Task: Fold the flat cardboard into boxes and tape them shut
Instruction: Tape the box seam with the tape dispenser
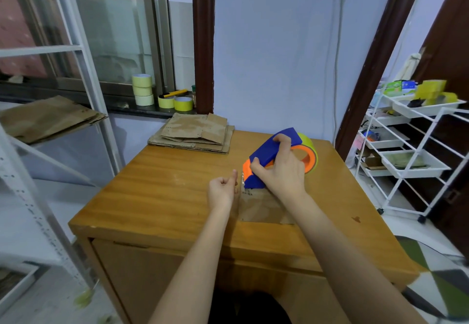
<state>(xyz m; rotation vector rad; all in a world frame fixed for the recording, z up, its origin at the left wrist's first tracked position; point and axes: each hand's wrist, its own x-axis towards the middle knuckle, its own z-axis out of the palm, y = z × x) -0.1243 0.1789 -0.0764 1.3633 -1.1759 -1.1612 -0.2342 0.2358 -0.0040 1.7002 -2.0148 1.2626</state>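
A small cardboard box (261, 208) sits on the wooden table (162, 191), partly hidden by my arms. My right hand (281, 171) grips a blue and orange tape dispenser (274, 151) with a yellow-green roll, its front end down at the box's far edge. My left hand (222, 189) is just left of the dispenser's mouth, fingers curled and the thumb up at the box's far left corner. Whether it pinches a tape end I cannot tell. A stack of flat cardboard (195, 133) lies at the table's far edge.
Several tape rolls (143, 90) and a yellow utility knife (175, 93) sit on the window sill behind. More flat cardboard (48, 118) lies on a white shelf at the left. A white wire cart (411, 151) stands at the right.
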